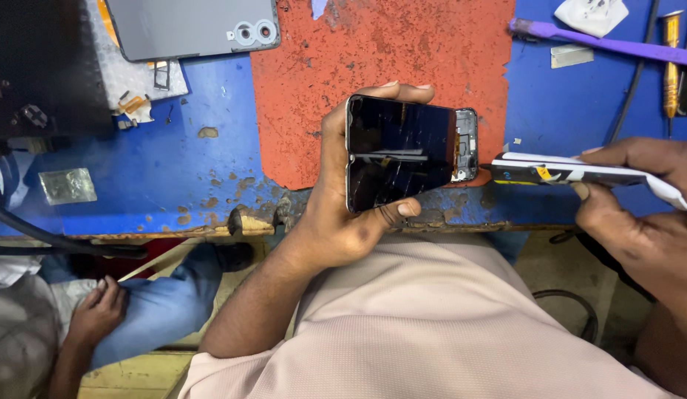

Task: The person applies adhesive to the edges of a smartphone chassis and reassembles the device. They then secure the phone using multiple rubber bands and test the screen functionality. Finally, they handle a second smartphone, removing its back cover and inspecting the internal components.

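Item, frame centre: black cracked-screen smartphone (pixel 400 153), back shell off, frame exposed at its right end; my left hand (pixel 343 207) closed in a grip around it, above the worn red mat (pixel 321 89).

Item, right: white-and-black handheld tool (pixel 572 172), tip touching the exposed end; my right hand (pixel 646 214) closed around it.

Item, upper left: grey back cover (pixel 192 26), already detached.

Progress, judged: opened; screen not yet separated.

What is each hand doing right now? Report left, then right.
Left hand: closed around a cracked phone, holding it above the bench edge.
Right hand: closed on a white tool, its tip at the phone's open end.
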